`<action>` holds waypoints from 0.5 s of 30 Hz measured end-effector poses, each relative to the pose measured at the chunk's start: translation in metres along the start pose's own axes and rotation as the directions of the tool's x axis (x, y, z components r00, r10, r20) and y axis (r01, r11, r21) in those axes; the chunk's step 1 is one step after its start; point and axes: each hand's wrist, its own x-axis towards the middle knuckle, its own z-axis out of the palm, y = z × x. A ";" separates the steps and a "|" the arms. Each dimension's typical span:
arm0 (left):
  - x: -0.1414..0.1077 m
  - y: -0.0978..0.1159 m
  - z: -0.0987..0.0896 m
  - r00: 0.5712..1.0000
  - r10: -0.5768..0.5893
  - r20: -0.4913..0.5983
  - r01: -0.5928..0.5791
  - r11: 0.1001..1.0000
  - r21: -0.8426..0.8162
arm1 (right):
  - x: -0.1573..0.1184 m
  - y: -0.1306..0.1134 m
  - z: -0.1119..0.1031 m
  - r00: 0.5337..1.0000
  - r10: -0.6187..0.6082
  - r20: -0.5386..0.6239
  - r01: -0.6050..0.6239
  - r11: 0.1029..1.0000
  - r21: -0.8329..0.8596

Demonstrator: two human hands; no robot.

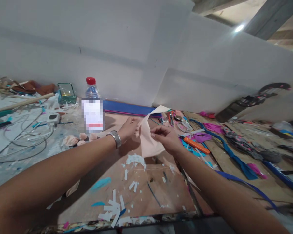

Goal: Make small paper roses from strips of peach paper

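Observation:
A thin, pale peach sheet (148, 141) is held up over the work board, its upper end curling to the right. My right hand (168, 138) pinches its right side between thumb and fingers. At the sheet's left edge, my left hand (129, 130) is closed on it, the fingertips partly hidden behind the edge. A metal watch sits on the left wrist. Several crumpled peach pieces (81, 136) lie left of that wrist. On the board (139, 208) below the hands are white paper strips (114, 206) and a curved white scrap (136, 159).
A red-capped bottle (90, 81) stands behind my left forearm. An orange utility knife (196, 145) lies right of my right hand, beside blue and purple scraps. A white cable (45, 143) loops at the left. Blue ribbon (229, 152) and tools cover the right boards. A white wall (127, 58) rises behind.

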 end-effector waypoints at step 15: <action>-0.020 0.002 -0.004 0.990 0.073 0.118 -0.101 0.962 0.252 | -0.041 0.009 0.021 0.957 0.216 0.195 -0.262 0.932 0.251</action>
